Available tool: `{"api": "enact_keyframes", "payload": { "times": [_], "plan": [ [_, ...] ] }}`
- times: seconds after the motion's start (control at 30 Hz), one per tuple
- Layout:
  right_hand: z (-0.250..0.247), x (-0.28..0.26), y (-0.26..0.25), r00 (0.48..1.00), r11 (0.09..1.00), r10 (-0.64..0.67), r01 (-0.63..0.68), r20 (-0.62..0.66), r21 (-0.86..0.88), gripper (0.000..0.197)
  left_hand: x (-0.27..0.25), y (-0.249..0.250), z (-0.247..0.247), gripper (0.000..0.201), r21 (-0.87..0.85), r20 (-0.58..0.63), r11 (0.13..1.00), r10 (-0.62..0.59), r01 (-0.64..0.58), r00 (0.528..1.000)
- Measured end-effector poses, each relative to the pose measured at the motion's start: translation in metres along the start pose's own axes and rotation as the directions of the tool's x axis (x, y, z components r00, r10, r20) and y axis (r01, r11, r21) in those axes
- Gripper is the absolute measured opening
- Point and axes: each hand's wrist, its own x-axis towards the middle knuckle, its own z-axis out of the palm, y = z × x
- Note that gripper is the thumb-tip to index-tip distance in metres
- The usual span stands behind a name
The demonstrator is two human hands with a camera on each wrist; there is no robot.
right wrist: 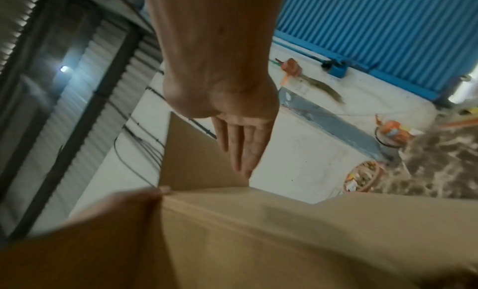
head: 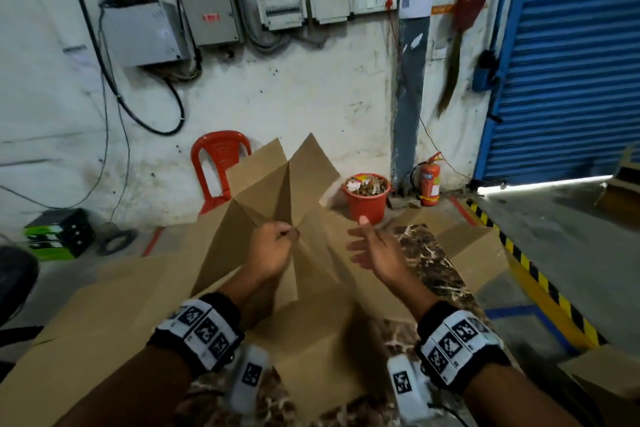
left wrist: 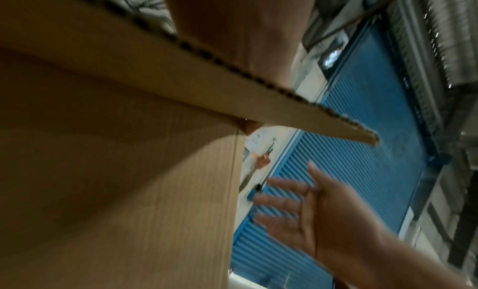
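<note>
While the person leans over the dark, white-veined marble tabletop (head: pixel 436 263), the left hand (head: pixel 273 250) has its fingers curled round a fold of a brown corrugated cardboard box (head: pixel 277 184), pinching it near the middle where several creases meet. The box is only half opened out. Its flaps stand up in peaks in front of the person, its lower panels rest on the tabletop, and the left wrist view shows its fluted cut edge close by. The right hand (head: pixel 375 251) is just beside the box on its right, palm turned inward and fingers straight and spread, gripping nothing. I cannot tell whether it touches the cardboard. More flat brown cardboard sheets (head: pixel 104 305) lie to the left. Behind the box, by the stained white wall, are a red plastic chair (head: pixel 216 163), an orange plastic bucket (head: pixel 367 199) full of scraps and a red fire extinguisher (head: pixel 429 184). A blue roller shutter (head: pixel 571 55) is on the right.
</note>
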Motion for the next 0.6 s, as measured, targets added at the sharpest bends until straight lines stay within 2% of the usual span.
{"api": "enact_keyframes", "payload": {
  "times": [0.03,0.07,0.1,0.13,0.2,0.23,0.3,0.37,0.4,0.47,0.53,0.6],
  "plan": [
    [0.001,0.001,0.000,0.996,0.967,-0.061,0.076,0.067,-0.244,0.042,0.006,0.005,-0.018,0.027,-0.057,-0.042,0.998,-0.017,0.015,0.999],
    [0.002,0.001,-0.001,0.983,0.877,-0.086,0.151,0.162,-0.456,0.045,0.011,0.009,-0.035,0.028,-0.129,-0.080,0.991,-0.033,0.022,0.996],
    [0.004,0.002,-0.003,0.964,0.766,-0.076,0.220,0.255,-0.604,0.052,0.016,0.011,-0.054,0.029,-0.198,-0.120,0.980,-0.048,0.024,0.992],
    [0.005,0.003,-0.005,0.949,0.655,-0.060,0.271,0.308,-0.706,0.067,0.018,0.014,-0.070,0.030,-0.272,-0.152,0.962,-0.069,0.025,0.986],
    [0.010,0.011,-0.013,0.940,0.482,-0.085,0.330,0.331,-0.812,0.097,0.022,0.013,-0.097,0.027,-0.406,-0.168,0.913,-0.130,0.052,0.977],
    [0.013,0.017,-0.018,0.937,0.423,-0.110,0.347,0.332,-0.837,0.099,0.024,0.010,-0.108,0.026,-0.449,-0.152,0.890,-0.161,0.077,0.975],
    [0.023,0.024,-0.034,0.931,0.305,-0.147,0.363,0.333,-0.881,0.087,0.028,0.000,-0.129,0.024,-0.453,-0.080,0.879,-0.208,0.150,0.975],
    [0.032,0.032,-0.044,0.938,0.199,-0.137,0.341,0.319,-0.919,0.072,0.034,-0.012,-0.148,0.023,-0.358,-0.003,0.905,-0.248,0.231,0.969],
    [0.036,0.035,-0.047,0.940,0.169,-0.119,0.335,0.319,-0.927,0.068,0.036,-0.021,-0.157,0.024,-0.300,0.031,0.920,-0.255,0.252,0.966],
    [0.048,0.038,-0.046,0.938,0.171,-0.107,0.344,0.330,-0.923,0.067,0.035,-0.038,-0.176,0.024,-0.241,0.095,0.937,-0.238,0.254,0.967],
    [0.060,0.038,-0.045,0.933,0.200,-0.116,0.357,0.340,-0.913,0.067,0.030,-0.054,-0.194,0.037,-0.223,0.162,0.949,-0.188,0.221,0.969],
    [0.071,0.036,-0.046,0.927,0.197,-0.137,0.372,0.350,-0.907,0.064,0.019,-0.064,-0.211,0.036,-0.144,0.210,0.979,-0.115,0.147,0.971]
  ]
}}
